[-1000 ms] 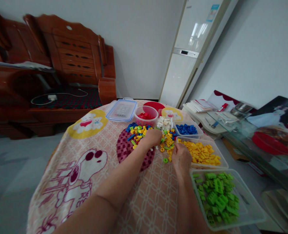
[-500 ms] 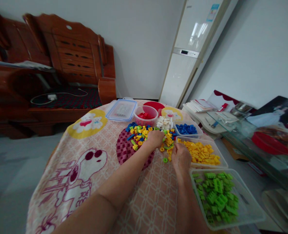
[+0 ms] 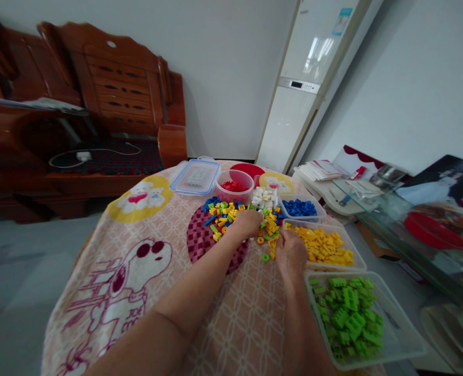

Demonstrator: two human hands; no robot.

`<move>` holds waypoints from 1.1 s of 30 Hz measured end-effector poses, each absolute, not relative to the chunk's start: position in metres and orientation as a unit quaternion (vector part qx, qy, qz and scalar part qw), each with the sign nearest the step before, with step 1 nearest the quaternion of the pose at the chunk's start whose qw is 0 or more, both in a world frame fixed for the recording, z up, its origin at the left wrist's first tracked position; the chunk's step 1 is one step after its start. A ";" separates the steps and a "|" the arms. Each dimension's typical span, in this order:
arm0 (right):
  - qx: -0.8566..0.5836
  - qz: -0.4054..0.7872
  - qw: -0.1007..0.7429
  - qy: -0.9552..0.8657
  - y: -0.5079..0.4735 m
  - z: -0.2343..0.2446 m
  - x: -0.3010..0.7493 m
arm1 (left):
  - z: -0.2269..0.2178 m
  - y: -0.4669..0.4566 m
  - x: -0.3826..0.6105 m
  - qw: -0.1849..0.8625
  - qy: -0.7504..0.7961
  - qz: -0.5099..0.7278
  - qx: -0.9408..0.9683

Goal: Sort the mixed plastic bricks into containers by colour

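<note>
My left hand [image 3: 247, 224] is in the pile of mixed toy building bricks [image 3: 224, 210], its fingers curled down; whatever is between them is hidden. Just right of it, my right hand [image 3: 291, 253] rests at the pile's right edge, fingertips drawn together near some yellow bricks [image 3: 271, 225]; I cannot make out what they hold. The right hand is beside the clear box of yellow bricks [image 3: 325, 246]. A small green ring-shaped piece [image 3: 265, 257] lies on the cloth between my wrists.
Around the pile stand a round tub [image 3: 234, 197] with red bricks, a heap of white bricks [image 3: 265, 197], a box of blue bricks [image 3: 299, 208] and a box of green bricks [image 3: 352, 313]. A blue-rimmed lid [image 3: 196, 176] lies at the back. A glass shelf [image 3: 395, 224] adjoins on the right.
My left hand has shifted very slightly to the left over the pile. The right hand has barely moved, and the boxes stay where they were.
</note>
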State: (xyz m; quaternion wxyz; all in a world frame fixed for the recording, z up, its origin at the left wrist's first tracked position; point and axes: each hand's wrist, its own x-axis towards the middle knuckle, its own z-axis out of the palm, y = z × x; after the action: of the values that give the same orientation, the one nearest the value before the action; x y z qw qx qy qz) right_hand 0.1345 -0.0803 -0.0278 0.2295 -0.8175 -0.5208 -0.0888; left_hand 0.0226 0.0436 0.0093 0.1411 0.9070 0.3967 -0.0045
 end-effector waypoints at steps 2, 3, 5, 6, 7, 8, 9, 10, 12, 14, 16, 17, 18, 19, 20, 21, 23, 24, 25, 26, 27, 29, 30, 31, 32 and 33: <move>-0.818 -0.090 0.229 -0.520 -0.080 -0.028 0.135 | 0.010 0.048 0.020 0.145 0.400 0.009 0.905; -0.818 -0.090 0.229 -0.520 -0.080 -0.029 0.135 | 0.010 0.051 0.019 0.162 0.398 0.027 0.903; -0.817 -0.090 0.230 -0.521 -0.079 -0.029 0.135 | 0.008 0.058 0.017 0.235 0.391 0.089 0.885; -0.816 -0.090 0.231 -0.522 -0.079 -0.029 0.135 | 0.006 0.061 0.017 0.285 0.389 0.132 0.866; -0.816 -0.091 0.232 -0.522 -0.079 -0.029 0.135 | 0.003 0.064 0.018 0.340 0.388 0.178 0.838; -0.816 -0.091 0.234 -0.521 -0.079 -0.029 0.135 | 0.000 0.066 0.020 0.397 0.387 0.226 0.801; -0.816 -0.092 0.235 -0.520 -0.079 -0.029 0.135 | -0.004 0.068 0.022 0.450 0.387 0.275 0.756; -0.817 -0.092 0.235 -0.519 -0.079 -0.029 0.134 | -0.007 0.069 0.024 0.497 0.385 0.323 0.707; -0.819 -0.093 0.233 -0.516 -0.079 -0.029 0.134 | -0.013 0.070 0.030 0.570 0.378 0.408 0.604; -0.821 -0.095 0.229 -0.514 -0.079 -0.029 0.133 | -0.015 0.069 0.035 0.621 0.365 0.468 0.512; -0.821 -0.098 0.228 -0.514 -0.080 -0.029 0.133 | -0.014 0.069 0.038 0.655 0.349 0.500 0.446; -0.821 -0.099 0.229 -0.514 -0.080 -0.029 0.133 | -0.014 0.069 0.039 0.666 0.342 0.510 0.424; -0.819 -0.099 0.230 -0.516 -0.080 -0.029 0.133 | -0.013 0.069 0.039 0.673 0.335 0.516 0.410; -0.817 -0.100 0.233 -0.518 -0.080 -0.029 0.133 | -0.013 0.069 0.040 0.680 0.329 0.518 0.402; -0.815 -0.100 0.235 -0.520 -0.080 -0.029 0.134 | -0.013 0.070 0.040 0.684 0.322 0.519 0.398; -0.813 -0.100 0.237 -0.522 -0.080 -0.030 0.134 | -0.014 0.070 0.040 0.687 0.316 0.520 0.397; -0.811 -0.101 0.239 -0.524 -0.080 -0.031 0.135 | -0.014 0.072 0.039 0.688 0.307 0.519 0.404; -0.811 -0.101 0.240 -0.524 -0.080 -0.031 0.135 | -0.015 0.072 0.038 0.686 0.305 0.515 0.415; -0.811 -0.102 0.240 -0.523 -0.080 -0.031 0.135 | -0.014 0.073 0.036 0.681 0.305 0.507 0.432; -0.811 -0.102 0.240 -0.523 -0.080 -0.031 0.135 | -0.013 0.075 0.033 0.673 0.309 0.492 0.457; -0.811 -0.103 0.240 -0.523 -0.080 -0.031 0.135 | -0.011 0.076 0.030 0.662 0.317 0.469 0.492; -0.811 -0.104 0.240 -0.524 -0.080 -0.031 0.135 | -0.005 0.078 0.021 0.611 0.341 0.404 0.590; -0.811 -0.103 0.240 -0.524 -0.079 -0.031 0.135 | -0.001 0.079 0.016 0.569 0.351 0.365 0.647; -0.812 -0.102 0.239 -0.523 -0.079 -0.031 0.135 | 0.003 0.079 0.011 0.518 0.356 0.326 0.707; -0.812 -0.100 0.239 -0.523 -0.079 -0.030 0.135 | 0.007 0.078 0.007 0.461 0.354 0.287 0.762; -0.813 -0.099 0.238 -0.523 -0.079 -0.030 0.135 | 0.012 0.077 0.003 0.407 0.350 0.243 0.808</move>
State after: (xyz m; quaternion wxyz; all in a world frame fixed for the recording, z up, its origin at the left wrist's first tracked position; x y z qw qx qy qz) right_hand 0.1349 -0.0791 -0.0304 0.2377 -0.8127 -0.5227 -0.0989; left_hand 0.0027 0.0770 0.0119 0.4074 0.8078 0.3497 0.2432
